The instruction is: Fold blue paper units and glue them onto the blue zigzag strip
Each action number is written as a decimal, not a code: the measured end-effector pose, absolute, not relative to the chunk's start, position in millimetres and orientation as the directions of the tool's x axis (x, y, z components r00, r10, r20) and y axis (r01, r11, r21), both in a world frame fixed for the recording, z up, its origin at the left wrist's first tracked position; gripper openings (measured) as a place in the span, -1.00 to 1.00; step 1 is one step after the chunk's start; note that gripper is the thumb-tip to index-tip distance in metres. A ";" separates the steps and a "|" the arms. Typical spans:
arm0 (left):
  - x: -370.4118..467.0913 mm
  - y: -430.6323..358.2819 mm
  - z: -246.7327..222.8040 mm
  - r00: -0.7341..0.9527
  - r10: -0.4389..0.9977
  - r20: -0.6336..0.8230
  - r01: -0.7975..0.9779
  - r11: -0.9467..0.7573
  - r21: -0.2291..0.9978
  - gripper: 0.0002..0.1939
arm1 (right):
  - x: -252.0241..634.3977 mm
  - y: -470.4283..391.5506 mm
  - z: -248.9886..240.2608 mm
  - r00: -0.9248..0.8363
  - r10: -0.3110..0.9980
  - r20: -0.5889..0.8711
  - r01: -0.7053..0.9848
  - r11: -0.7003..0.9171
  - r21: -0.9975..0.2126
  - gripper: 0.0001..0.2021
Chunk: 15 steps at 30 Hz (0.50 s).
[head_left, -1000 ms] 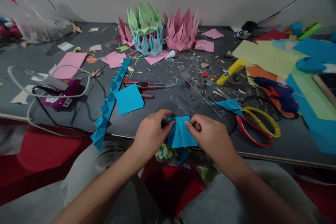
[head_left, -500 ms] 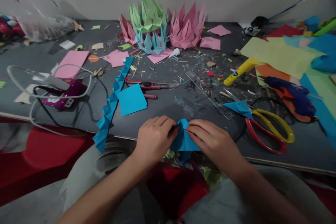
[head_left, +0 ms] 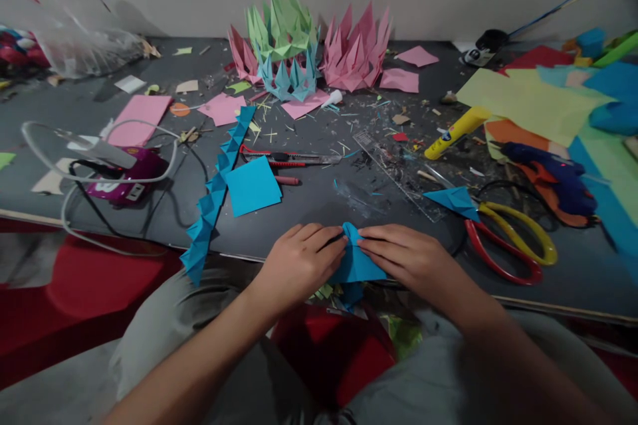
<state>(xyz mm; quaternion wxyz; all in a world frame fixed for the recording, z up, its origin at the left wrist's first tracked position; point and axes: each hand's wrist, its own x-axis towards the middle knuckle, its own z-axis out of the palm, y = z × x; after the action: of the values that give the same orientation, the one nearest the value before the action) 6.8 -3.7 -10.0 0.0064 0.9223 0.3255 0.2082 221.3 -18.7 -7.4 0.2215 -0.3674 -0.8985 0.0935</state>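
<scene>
L grip (head_left: 345,239) & R grip (head_left: 359,239) both pinching blue paper (head_left: 357,264) at table (head_left: 309,207) edge, top folded in

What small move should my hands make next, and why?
Probably press down the top fold of the blue sheet: the left hand and right hand pinch it from either side, and the fold looks rounded between them, not flat.

I see dark grey bench (head_left: 309,196), plain blue sheet (head_left: 359,267) at near edge, one red, one yellow scissors handle (head_left: 521,214); toward far edge, green crown (head_left: 286,23), pink crown (head_left: 355,68), light-blue crown (head_left: 290,83).
</scene>
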 end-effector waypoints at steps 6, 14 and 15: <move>4.7 -2.5 -7.7 0.751 0.571 0.331 0.546 -0.820 0.175 -0.81 | 221.7 -16.5 -6.3 -0.658 0.677 0.328 0.599 0.736 -0.315 -0.67; 2.5 0.9 -4.2 0.783 0.556 0.280 0.514 -0.831 0.214 -0.80 | 222.6 -15.5 -6.9 -0.642 0.688 0.338 0.586 0.725 -0.361 -0.69; 2.3 1.1 -4.2 0.784 0.555 0.280 0.511 -0.832 0.216 -0.80 | 222.9 -15.5 -7.5 -0.638 0.693 0.335 0.590 0.720 -0.365 -0.69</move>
<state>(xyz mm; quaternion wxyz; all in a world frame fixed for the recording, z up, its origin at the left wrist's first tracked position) 2.3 1.1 -4.2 0.0644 0.9421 0.2828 0.1680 222.9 -15.5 -7.5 0.2310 -0.3571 -0.8982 0.1116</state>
